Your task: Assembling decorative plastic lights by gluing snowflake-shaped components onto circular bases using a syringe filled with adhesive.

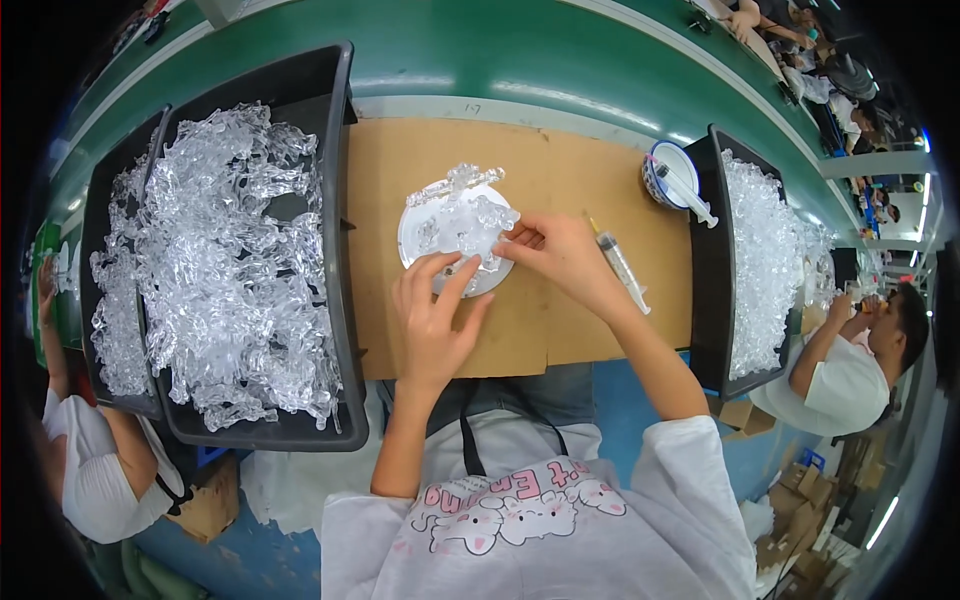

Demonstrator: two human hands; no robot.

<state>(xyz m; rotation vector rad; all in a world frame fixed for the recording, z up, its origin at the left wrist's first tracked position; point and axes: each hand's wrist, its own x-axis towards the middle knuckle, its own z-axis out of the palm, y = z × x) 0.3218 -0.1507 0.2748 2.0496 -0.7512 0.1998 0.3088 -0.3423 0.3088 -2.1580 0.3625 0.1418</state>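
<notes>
Treat the clear plastic pieces (462, 222) on the white round plate (407, 236), by a loosely spread left hand (436, 325) and a right hand (568, 252) apparently pinching one edge, as probably light, stiff and slippery, best gripped by protruding ends.

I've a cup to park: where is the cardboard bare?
Bare cardboard spreads between white plate and patterned bowl, beyond the loose syringe. A narrow strip separates plate and left bin. Crowded: the plate, with clear pieces, left hand and right hand.
</notes>
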